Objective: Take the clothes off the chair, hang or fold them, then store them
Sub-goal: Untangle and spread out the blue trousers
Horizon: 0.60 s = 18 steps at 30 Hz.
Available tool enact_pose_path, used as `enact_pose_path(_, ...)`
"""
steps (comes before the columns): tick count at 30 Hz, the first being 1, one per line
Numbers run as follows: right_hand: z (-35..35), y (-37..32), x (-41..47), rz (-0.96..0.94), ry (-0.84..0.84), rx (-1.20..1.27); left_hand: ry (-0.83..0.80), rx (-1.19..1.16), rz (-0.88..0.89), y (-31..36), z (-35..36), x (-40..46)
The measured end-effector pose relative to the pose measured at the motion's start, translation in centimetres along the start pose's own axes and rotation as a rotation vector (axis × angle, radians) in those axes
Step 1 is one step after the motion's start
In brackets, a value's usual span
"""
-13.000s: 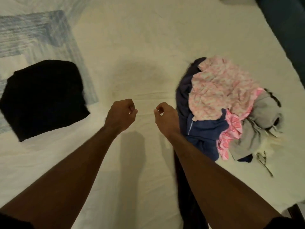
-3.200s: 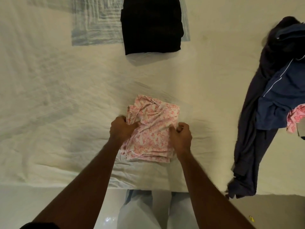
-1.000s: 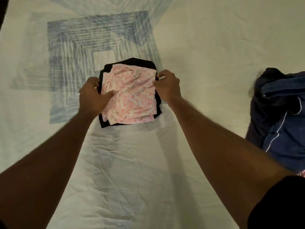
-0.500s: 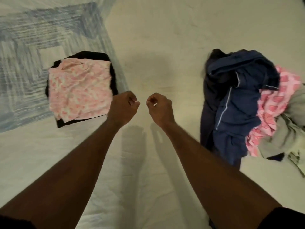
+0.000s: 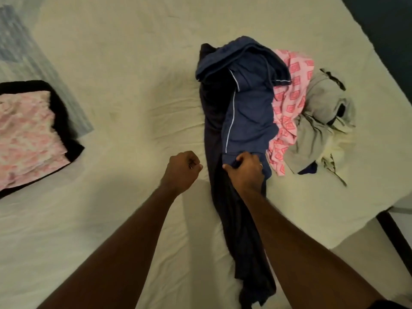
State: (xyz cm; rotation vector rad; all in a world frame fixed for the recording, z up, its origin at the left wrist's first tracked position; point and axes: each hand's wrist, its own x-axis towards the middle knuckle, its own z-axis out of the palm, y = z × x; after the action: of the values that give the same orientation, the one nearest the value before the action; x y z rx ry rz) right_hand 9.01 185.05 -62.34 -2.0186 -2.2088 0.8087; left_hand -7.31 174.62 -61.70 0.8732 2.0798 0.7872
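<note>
Cream bedsheet [image 5: 124,63], lightly wrinkled and soft-looking, is covering the bed that is carrying everything. At its middle the right hand [image 5: 245,170] is pinching the lower hem of the navy piped garment [image 5: 247,112], thumb and curled fingers closing on the cloth, while the left hand [image 5: 181,169] is hovering just beside it as an empty fist, holding nothing.

The navy garment is lying on top of a long dark garment [image 5: 238,230] that is trailing toward the bed's near edge, and its far side is overlapping the pink square-print cloth [image 5: 287,117]. A lift from here is likely to drag those neighbours along, since the limp fabrics are tangling and clinging; the dark garment could slide off onto the floor. A one-handed pull could also be bunching the navy piece rather than opening it for folding.

Beyond the pink cloth a grey garment [image 5: 316,121] is slumping in thick crumpled folds, looking heavier than the rest. Well apart on the left, the folded pink floral garment [image 5: 26,134] is resting flat on the folded black garment [image 5: 64,121], a neat stack beside a blue-grey striped patch [image 5: 26,54] of the sheet.
</note>
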Motion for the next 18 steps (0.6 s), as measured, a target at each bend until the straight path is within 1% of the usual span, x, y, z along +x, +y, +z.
enact_pose_path(3, -0.1, 2.2, 0.2, 0.023, -0.151, -0.126, -0.011, -0.012, 0.000, 0.9, 1.8, 0.2)
enact_pose_path(4, -0.1, 2.5, 0.2, 0.005, -0.183, -0.175, -0.013, -0.011, -0.006, 1.1, 2.2, 0.3)
enact_pose_path(5, 0.1, 2.9, 0.4, -0.041, -0.173, -0.191, -0.017, -0.007, -0.017, 1.3, 2.7, 0.4)
enact_pose_path(7, 0.1, 3.1, 0.7, -0.131, -0.091, -0.100, -0.034, -0.002, -0.054, 1.5, 3.2, 0.6)
enact_pose_path(9, -0.4, 3.6, 1.3, -0.164, 0.019, 0.032, -0.094, 0.018, -0.104, 1.7, 3.8, 0.6)
enact_pose_path(10, -0.8, 4.0, 1.8, -0.148, 0.088, 0.089, -0.133, 0.028, -0.128, 1.8, 4.1, 0.6)
enact_pose_path(11, -1.4, 4.5, 2.3, -0.107, 0.160, 0.158, -0.162, 0.021, -0.152, 1.9, 4.5, 0.6)
enact_pose_path(13, -3.0, 5.5, 3.4, 0.037, 0.296, 0.298, -0.151, -0.070, -0.207, 2.2, 5.3, 0.6)
enact_pose_path(16, -6.0, 8.1, 5.2, 0.375, 0.485, 0.498, -0.061, -0.245, -0.318, 3.2, 7.2, 0.7)
enact_pose_path(17, -6.8, 8.9, 5.5, 0.468, 0.512, 0.533, -0.032, -0.272, -0.361, 3.4, 7.7, 0.8)
enact_pose_path(18, -7.2, 9.7, 5.6, 0.528, 0.505, 0.525, -0.010, -0.281, -0.392, 3.6, 8.3, 1.0)
